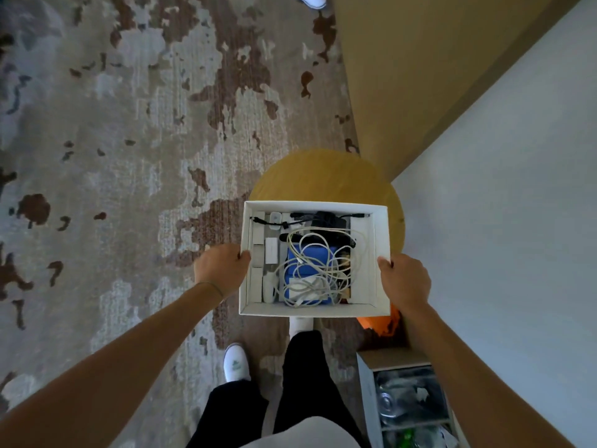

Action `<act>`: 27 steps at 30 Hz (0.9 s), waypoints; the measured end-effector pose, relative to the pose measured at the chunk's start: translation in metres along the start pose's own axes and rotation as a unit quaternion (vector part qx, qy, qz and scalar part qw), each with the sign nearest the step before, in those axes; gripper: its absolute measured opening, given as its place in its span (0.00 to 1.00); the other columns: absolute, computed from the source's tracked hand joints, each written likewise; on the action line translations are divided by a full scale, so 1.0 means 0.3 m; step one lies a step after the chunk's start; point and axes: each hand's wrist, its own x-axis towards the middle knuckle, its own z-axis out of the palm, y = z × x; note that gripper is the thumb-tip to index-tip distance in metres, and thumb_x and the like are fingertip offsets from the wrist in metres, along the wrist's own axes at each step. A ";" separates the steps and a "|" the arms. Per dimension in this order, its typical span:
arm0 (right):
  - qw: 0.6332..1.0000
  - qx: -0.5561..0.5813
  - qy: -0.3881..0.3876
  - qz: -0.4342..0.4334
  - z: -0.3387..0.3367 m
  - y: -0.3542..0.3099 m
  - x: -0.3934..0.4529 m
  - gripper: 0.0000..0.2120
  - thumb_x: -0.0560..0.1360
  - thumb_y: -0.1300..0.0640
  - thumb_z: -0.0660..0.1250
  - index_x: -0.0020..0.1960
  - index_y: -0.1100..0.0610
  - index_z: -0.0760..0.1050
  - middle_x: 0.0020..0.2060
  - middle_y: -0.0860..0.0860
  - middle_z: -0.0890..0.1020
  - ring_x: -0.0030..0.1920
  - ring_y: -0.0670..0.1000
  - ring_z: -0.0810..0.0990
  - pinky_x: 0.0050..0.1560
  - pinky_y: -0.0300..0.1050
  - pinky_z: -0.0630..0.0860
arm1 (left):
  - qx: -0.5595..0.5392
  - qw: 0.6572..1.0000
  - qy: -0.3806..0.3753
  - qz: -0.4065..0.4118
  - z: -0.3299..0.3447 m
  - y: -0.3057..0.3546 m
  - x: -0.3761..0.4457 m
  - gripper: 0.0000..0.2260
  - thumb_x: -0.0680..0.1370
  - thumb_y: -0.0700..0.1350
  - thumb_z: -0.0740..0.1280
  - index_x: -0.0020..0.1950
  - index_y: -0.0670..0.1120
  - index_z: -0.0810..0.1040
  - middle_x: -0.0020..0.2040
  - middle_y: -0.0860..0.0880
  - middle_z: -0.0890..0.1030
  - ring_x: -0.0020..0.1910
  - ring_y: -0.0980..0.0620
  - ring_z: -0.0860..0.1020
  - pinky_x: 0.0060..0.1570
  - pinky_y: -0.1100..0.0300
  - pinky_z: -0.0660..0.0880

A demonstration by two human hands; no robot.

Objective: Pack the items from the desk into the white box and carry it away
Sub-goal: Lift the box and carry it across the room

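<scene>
- Gripping the white box (381, 250) from both sides, the person holds it out in front of the body, above a patterned rug (129, 156) and a round yellow stool (323, 179).
- The left hand (223, 266) clasps the box's left wall, thumb curled over the rim.
- The right hand (405, 279) clasps the right wall the same way, thumb hooked on the rim.
- Inside the box, a tangle of white cables (318, 263) lies over a blue case (298, 253).
- A black cable (300, 219) runs along the far end, and small white boxes (270, 250) line the left side.
- Below the box show black trousers (303, 367) and a white shoe (235, 362).
- A small shelf unit (407, 399) with bottles stands at the lower right, beside a pale wall (500, 221).
</scene>
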 end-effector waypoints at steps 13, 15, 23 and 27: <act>1.000 -0.008 0.000 -0.012 0.131 0.022 0.363 0.22 0.82 0.48 0.61 0.30 0.52 0.66 0.26 0.49 0.73 0.28 0.48 0.72 0.32 0.41 0.67 | 0.042 0.999 -0.027 -0.004 0.140 0.101 0.354 0.21 0.82 0.51 0.57 0.30 0.46 0.65 0.27 0.48 0.68 0.27 0.49 0.67 0.30 0.60 0.65; 1.000 -0.009 -0.004 -0.008 0.141 0.031 0.392 0.22 0.82 0.49 0.61 0.30 0.53 0.67 0.26 0.50 0.73 0.28 0.48 0.71 0.31 0.40 0.64 | 0.049 0.998 -0.032 0.001 0.146 0.115 0.385 0.21 0.82 0.51 0.57 0.30 0.46 0.65 0.27 0.49 0.68 0.26 0.50 0.67 0.29 0.60 0.63; 1.000 -0.002 -0.005 -0.006 0.163 0.036 0.471 0.23 0.81 0.50 0.62 0.29 0.54 0.66 0.25 0.50 0.72 0.26 0.49 0.70 0.31 0.41 0.65 | 0.065 0.997 -0.043 0.003 0.176 0.137 0.471 0.21 0.82 0.51 0.57 0.30 0.46 0.65 0.27 0.49 0.67 0.26 0.52 0.66 0.29 0.61 0.62; 1.000 -0.008 -0.004 -0.009 0.171 0.041 0.495 0.22 0.82 0.50 0.62 0.30 0.54 0.66 0.26 0.51 0.72 0.29 0.51 0.73 0.34 0.43 0.70 | 0.062 0.997 -0.046 0.006 0.191 0.151 0.500 0.21 0.82 0.51 0.57 0.30 0.46 0.64 0.27 0.49 0.66 0.25 0.51 0.65 0.29 0.61 0.62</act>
